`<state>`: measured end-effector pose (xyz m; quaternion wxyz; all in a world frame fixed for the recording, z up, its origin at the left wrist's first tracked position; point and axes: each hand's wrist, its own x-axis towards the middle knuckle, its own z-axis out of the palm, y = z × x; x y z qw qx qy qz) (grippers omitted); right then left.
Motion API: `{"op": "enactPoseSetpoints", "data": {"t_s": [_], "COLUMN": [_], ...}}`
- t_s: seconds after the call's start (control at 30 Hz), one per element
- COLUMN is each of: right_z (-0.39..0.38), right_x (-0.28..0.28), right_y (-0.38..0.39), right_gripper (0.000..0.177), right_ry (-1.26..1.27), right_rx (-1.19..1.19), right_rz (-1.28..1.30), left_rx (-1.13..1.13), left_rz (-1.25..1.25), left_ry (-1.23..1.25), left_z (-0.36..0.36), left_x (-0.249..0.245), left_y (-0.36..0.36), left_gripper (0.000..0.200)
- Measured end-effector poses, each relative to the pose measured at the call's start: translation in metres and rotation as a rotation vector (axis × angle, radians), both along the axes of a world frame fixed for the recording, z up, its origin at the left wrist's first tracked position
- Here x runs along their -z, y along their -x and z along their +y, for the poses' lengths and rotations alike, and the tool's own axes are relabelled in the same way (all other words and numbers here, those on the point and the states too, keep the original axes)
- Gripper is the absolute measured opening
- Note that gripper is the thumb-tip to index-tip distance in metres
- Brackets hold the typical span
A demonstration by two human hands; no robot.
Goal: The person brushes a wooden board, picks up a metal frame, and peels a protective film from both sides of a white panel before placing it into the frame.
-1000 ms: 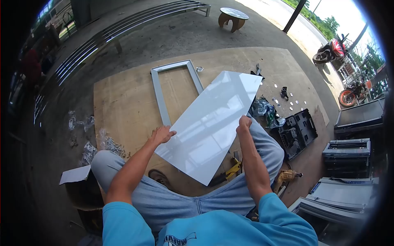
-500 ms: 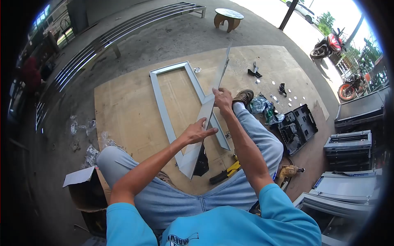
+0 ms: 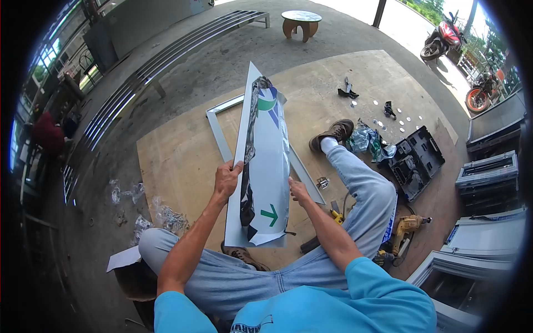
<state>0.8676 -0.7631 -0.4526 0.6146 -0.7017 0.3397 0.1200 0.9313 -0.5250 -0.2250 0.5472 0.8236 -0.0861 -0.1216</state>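
Note:
A long white panel [image 3: 237, 166] is tilted up over my lap, its face turned toward me. Loose, wrinkled protective film [image 3: 272, 161] with a green arrow and a blue-green print covers much of that face. My left hand [image 3: 227, 178] is closed around the panel's left edge, thumb on the front. At the right edge, my right hand [image 3: 298, 190] is closed with its fingers curled against the panel; part of its grip is hidden. Behind the panel, a pale rectangular metal frame [image 3: 221, 136] lies on the plywood sheet [image 3: 177, 144], partly covered from view.
An open black tool case [image 3: 416, 161] and a yellow power drill [image 3: 408, 228] are to my right. A metal hinge [image 3: 322, 182] lies beside the frame. Crumpled plastic [image 3: 169, 219] is at the left, near an open cardboard box [image 3: 130, 277]. More frames [image 3: 488, 172] are stacked right.
The panel has turned from nearly edge-on to face me, showing its printed film. My left hand has shifted to the left edge, and my right hand has come down the right side.

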Motion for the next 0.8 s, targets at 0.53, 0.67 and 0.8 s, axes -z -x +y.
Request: {"op": "enactPoseSetpoints", "data": {"t_s": [0.53,0.67,0.8], "right_z": [-0.046,-0.049,-0.035], "right_x": [-0.024,-0.028,-0.033], "right_y": [0.045,0.054,0.054], "right_gripper": [0.064,0.057,0.055], "right_ry": [0.452,0.577,0.550], "right_rx": [0.290,0.261,0.280], "right_rz": [0.256,0.248,0.256], "left_rx": [0.127,0.130,0.237], "left_rz": [1.103,1.145,1.124], "left_ry": [-0.211,-0.217,-0.202], "left_z": [0.059,0.055,0.082], "left_x": [0.177,0.198,0.237], "left_y": [0.115,0.121,0.138], "left_gripper": [0.040,0.044,0.037]}}
